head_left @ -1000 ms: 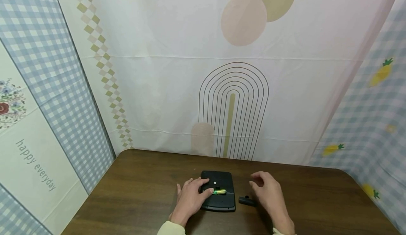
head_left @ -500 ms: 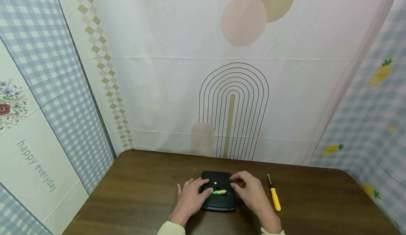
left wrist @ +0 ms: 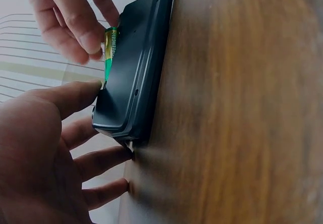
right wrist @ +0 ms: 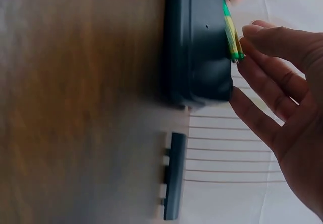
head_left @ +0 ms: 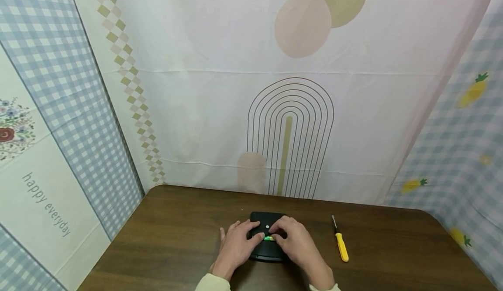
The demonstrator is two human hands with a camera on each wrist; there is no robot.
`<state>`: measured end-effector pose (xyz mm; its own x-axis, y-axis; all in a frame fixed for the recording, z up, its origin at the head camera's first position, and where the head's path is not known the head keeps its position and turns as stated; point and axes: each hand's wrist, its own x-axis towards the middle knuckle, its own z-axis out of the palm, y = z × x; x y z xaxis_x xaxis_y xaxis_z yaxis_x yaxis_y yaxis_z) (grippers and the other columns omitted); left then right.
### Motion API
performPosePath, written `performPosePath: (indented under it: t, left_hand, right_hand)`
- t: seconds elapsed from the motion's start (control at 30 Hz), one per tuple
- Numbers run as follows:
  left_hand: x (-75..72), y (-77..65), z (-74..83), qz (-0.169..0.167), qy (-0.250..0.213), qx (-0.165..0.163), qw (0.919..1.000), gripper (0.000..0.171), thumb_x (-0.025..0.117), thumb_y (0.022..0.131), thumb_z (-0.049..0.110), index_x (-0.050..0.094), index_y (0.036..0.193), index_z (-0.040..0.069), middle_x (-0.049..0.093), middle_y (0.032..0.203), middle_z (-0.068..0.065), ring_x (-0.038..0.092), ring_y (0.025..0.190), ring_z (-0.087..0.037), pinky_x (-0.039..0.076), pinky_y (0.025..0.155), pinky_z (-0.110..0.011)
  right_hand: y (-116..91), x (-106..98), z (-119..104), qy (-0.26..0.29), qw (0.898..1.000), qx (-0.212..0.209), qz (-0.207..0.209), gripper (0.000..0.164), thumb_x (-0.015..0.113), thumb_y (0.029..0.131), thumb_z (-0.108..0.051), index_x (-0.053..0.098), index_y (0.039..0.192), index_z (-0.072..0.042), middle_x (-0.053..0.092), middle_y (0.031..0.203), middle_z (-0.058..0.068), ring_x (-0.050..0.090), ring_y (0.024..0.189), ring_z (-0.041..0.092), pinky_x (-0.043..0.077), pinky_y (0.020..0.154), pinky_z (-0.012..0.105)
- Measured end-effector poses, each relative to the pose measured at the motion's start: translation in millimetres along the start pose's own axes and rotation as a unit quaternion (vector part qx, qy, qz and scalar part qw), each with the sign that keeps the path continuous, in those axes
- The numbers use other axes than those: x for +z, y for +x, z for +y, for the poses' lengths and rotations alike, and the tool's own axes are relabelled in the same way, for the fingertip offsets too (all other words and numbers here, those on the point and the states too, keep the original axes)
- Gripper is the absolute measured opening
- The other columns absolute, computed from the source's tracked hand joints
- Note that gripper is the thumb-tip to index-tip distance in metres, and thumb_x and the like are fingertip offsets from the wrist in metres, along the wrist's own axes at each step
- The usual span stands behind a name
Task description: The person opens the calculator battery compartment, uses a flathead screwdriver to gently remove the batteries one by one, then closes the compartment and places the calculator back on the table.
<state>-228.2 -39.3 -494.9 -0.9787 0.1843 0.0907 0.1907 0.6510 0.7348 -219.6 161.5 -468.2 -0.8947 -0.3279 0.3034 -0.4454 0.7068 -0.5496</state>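
Nearest the person, the left hand (head_left: pixel 237 245) lies with fingers fairly straight, its thumb on the back of the black device (head_left: pixel 266 251), close to the battery's end, and other fingertips along the edge. The right hand (head_left: pixel 296 241) bends its thumb and fingers about the other end of the green-and-gold battery (left wrist: pixel 109 50), at the middle of the device; I cannot tell whether they pinch it. Handling the battery well calls for firm bracing by the left hand, a fingertip grip on that end, and no sideways forcing. Just off the device lies a dark strip with tabs (right wrist: pixel 174 176); sleeves should not brush it. Well apart on the right rests a yellow screwdriver (head_left: pixel 341 245), and beyond the table (head_left: pixel 188 221) hangs a printed cloth (head_left: pixel 212 107).
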Motion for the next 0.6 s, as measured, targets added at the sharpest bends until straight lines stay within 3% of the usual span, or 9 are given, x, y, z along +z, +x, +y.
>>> performPosePath:
  t: [0.2,0.6]
  left_hand:
    - [-0.1,0.2,0.5,-0.005,-0.004,-0.001,1.0000,0.043,0.071,0.101,0.042,0.073,0.137,0.019,0.062,0.147,-0.017,0.043,0.145,-0.050,0.002,0.110,-0.087]
    - [0.8,0.1,-0.6,0.001,-0.001,-0.003,1.0000,0.043,0.072,0.101,0.041,0.073,0.137,0.019,0.062,0.147,-0.017,0.043,0.145,-0.049,0.002,0.111,-0.086]
  right_hand:
    - [0.4,5.5,-2.4,-0.019,1.000,-0.009,-0.017,0.017,0.085,0.089,-0.002,0.077,0.093,-0.016,0.064,0.094,-0.011,0.063,0.091,0.017,0.058,0.077,0.040]
    - [1.1,12.7,0.2,-0.018,1.000,-0.009,-0.023,0.019,0.086,0.087,-0.004,0.073,0.090,-0.019,0.057,0.091,-0.013,0.057,0.089,0.012,0.055,0.074,0.034]
